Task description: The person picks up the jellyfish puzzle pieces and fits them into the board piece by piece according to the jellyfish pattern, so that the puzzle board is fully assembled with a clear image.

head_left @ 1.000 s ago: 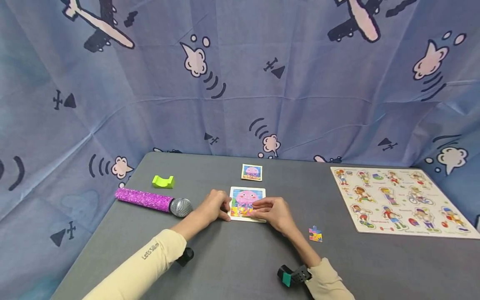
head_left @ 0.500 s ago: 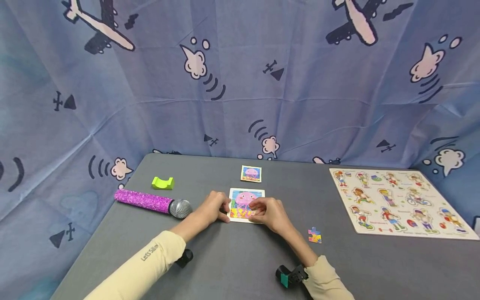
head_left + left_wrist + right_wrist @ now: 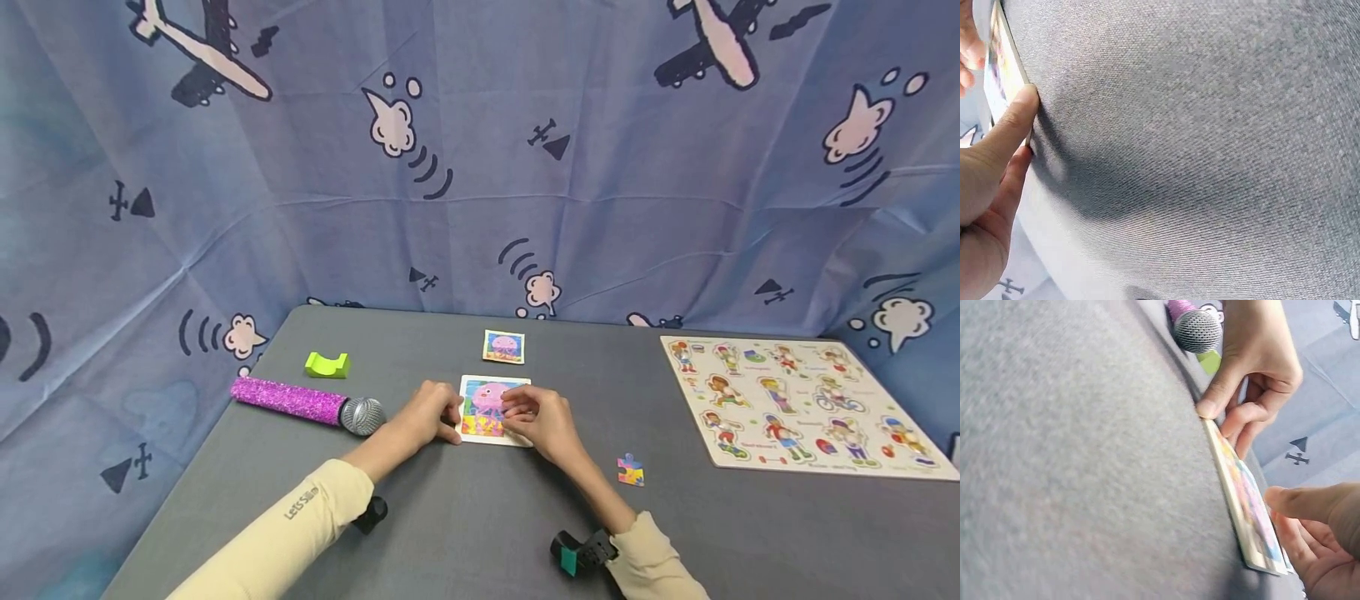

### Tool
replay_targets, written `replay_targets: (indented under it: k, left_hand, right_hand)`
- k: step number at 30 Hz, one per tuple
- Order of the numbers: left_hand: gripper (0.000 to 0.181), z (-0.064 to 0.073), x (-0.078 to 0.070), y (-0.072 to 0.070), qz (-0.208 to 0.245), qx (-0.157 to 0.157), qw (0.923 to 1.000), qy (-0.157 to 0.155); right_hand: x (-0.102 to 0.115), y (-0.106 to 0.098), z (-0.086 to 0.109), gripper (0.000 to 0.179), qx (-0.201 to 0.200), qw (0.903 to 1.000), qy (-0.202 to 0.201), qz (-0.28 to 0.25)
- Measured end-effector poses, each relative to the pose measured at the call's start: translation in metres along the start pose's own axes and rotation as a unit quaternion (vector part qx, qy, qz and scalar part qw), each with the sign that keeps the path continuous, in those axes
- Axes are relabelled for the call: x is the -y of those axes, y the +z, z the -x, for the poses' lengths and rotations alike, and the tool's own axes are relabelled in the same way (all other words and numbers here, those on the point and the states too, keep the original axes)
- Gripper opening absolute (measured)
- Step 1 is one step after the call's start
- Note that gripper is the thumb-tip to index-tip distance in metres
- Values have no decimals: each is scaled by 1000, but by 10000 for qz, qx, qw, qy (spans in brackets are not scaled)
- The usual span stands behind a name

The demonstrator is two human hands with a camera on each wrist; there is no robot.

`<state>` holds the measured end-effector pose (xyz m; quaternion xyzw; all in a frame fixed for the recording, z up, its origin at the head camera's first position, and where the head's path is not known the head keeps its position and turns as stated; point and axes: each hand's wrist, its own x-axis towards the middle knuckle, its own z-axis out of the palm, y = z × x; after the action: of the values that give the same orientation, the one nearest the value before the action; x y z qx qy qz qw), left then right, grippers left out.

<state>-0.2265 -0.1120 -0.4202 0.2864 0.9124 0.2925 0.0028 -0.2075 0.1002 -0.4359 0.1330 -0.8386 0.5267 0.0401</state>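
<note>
A jigsaw puzzle (image 3: 480,408) with a pink jellyfish picture and a white border lies on the grey table. My left hand (image 3: 429,414) grips its left edge; in the left wrist view the thumb (image 3: 1022,103) presses the near corner. My right hand (image 3: 551,423) is over the puzzle's right side, fingers bent toward the thumb, covering part of the picture. I cannot tell whether a piece is between those fingertips. In the right wrist view, the right thumb (image 3: 1285,499) is right by the puzzle's far edge. A loose puzzle piece (image 3: 630,469) lies right of my right wrist.
A small jellyfish picture card (image 3: 503,347) lies behind the puzzle. To the left are a glittery purple microphone (image 3: 300,401) and a lime-green curved block (image 3: 327,365). A large wooden board (image 3: 806,404) with sports figures lies at the right. A patterned curtain (image 3: 480,167) hangs behind.
My right hand's fingers have moved slightly over the puzzle's right side, down toward the picture and then up a little. The left hand keeps its grip on the edge.
</note>
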Motion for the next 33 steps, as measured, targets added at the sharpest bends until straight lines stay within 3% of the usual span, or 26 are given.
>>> replay_targets:
  k: [4, 11, 16, 19, 23, 26, 33]
  left_hand:
    - [29, -1, -2, 1, -132, -39, 9999, -35]
    - [30, -1, -8, -1, -282, -21, 9996, 6]
    - [30, 0, -8, -1, -230, -26, 9997, -34]
    - [30, 0, -8, -1, -165, -35, 9998, -86]
    - [30, 1, -9, -2, -153, -36, 9998, -102]
    - [30, 1, -10, -3, -120, -37, 9998, -156]
    - [29, 1, -11, -2, -54, 27, 9998, -165]
  right_hand:
    - [-4, -15, 8, 31, 92, 9999, 65, -125]
    - [-16, -57, 39, 31, -88, 9980, -33, 622]
    - [-25, -92, 67, 34, -77, 9965, 100, 830]
    - [-31, -107, 81, 36, -160, 9944, -21, 1042]
    - [-39, -116, 95, 39, -377, 9868, -199, 1565]
    - [-42, -119, 102, 40, -488, 9807, -96, 1889]
    - [-47, -120, 102, 36, -588, 9823, -326, 1750]
